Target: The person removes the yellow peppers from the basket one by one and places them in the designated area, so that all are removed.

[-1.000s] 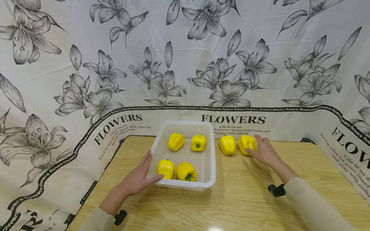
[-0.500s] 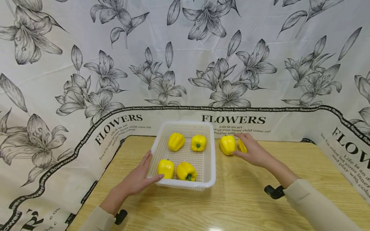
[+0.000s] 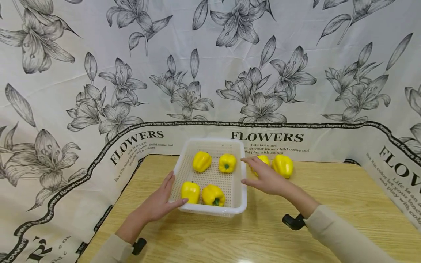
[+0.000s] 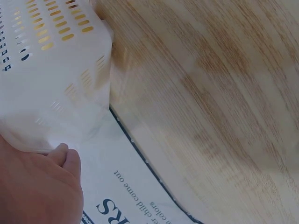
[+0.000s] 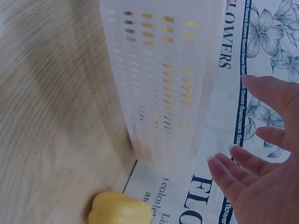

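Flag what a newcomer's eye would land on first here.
Most likely the four yellow bell peppers in the white perforated basket near the center of the head view, with two more bell peppers on the wood-grain table to its right. The left hand holds the basket's near-left corner; the right hand is by its right rim. Behind, a lily-printed FLOWERS cloth fills the background.

White perforated plastic basket [image 3: 230,210], upright. Four glossy yellow bell peppers [image 3: 202,162] inside: two far end, two near. Loose pair of yellow bell peppers [image 3: 283,166] outside, right.
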A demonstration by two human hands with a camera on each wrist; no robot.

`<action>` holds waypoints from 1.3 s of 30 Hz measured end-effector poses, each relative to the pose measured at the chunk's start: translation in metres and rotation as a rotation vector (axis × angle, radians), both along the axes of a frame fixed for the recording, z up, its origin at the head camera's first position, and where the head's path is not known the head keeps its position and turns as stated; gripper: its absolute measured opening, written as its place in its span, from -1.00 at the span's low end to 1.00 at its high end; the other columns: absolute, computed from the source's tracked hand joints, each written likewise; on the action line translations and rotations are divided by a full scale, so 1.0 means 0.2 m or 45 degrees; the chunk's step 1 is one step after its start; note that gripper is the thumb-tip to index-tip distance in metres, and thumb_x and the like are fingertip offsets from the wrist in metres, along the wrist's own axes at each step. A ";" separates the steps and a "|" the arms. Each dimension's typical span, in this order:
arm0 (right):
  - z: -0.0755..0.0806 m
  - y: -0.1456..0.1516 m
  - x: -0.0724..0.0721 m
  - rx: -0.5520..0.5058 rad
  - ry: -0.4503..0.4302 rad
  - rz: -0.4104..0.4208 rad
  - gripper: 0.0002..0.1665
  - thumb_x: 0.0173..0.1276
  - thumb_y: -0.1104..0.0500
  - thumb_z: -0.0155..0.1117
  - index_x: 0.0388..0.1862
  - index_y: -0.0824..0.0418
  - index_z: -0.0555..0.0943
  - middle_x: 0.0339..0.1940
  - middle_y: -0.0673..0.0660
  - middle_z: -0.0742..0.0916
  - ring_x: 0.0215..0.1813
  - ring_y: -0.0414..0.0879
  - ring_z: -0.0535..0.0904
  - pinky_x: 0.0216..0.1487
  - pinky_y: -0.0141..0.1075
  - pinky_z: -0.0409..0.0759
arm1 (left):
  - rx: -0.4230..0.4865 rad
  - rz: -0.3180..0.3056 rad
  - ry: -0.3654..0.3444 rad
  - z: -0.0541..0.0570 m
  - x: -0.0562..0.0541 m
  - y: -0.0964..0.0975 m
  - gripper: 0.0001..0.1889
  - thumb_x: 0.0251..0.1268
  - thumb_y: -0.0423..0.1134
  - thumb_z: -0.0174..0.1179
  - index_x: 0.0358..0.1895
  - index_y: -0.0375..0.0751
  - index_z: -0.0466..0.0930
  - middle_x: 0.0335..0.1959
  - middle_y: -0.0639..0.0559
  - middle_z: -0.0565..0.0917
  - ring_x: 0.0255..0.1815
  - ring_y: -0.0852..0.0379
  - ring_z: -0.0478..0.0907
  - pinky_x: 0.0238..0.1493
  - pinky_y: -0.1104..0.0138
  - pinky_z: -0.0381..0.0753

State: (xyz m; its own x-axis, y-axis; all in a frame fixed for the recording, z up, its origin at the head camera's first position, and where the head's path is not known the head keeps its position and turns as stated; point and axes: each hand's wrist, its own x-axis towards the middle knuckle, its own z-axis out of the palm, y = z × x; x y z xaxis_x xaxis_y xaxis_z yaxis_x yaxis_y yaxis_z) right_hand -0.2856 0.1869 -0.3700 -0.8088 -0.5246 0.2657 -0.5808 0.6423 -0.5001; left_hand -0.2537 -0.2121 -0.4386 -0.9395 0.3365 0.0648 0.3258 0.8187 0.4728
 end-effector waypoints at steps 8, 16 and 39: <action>-0.05 -0.14 -0.04 0.052 -0.047 0.193 -0.23 0.40 0.19 0.40 0.53 0.24 0.35 0.40 0.29 0.49 0.33 0.23 0.50 0.30 0.14 0.54 | -0.008 0.000 0.003 -0.01 0.00 0.00 0.20 0.31 0.54 -0.01 0.68 -0.22 -0.33 0.70 -0.03 -0.35 0.63 -0.26 0.03 0.53 -0.12 0.20; -0.12 -0.30 -0.07 0.240 -0.027 0.399 -0.24 0.33 0.42 0.35 0.51 0.24 0.40 0.49 0.28 0.45 0.46 0.22 0.41 0.43 0.13 0.43 | -0.010 0.002 0.003 -0.01 -0.01 0.00 0.20 0.31 0.54 0.00 0.67 -0.23 -0.33 0.70 -0.04 -0.36 0.63 -0.26 0.03 0.53 -0.12 0.20; -0.20 -0.46 -0.09 0.688 -0.009 0.449 -0.24 0.22 0.38 0.43 0.40 -0.08 0.59 0.36 0.02 0.55 0.32 -0.05 0.48 0.38 -0.08 0.51 | -0.015 0.008 0.000 0.00 0.00 0.01 0.19 0.32 0.53 0.00 0.68 -0.23 -0.30 0.70 -0.05 -0.34 0.63 -0.26 0.02 0.53 -0.13 0.20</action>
State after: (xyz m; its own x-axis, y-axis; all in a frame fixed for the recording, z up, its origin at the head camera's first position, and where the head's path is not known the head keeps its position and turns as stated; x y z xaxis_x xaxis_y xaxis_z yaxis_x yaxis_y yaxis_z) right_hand -0.3029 0.0943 -0.4101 -0.5643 -0.8175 -0.1151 -0.8010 0.5759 -0.1637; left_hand -0.2537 -0.2104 -0.4380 -0.9415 0.3314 0.0607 0.3207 0.8263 0.4631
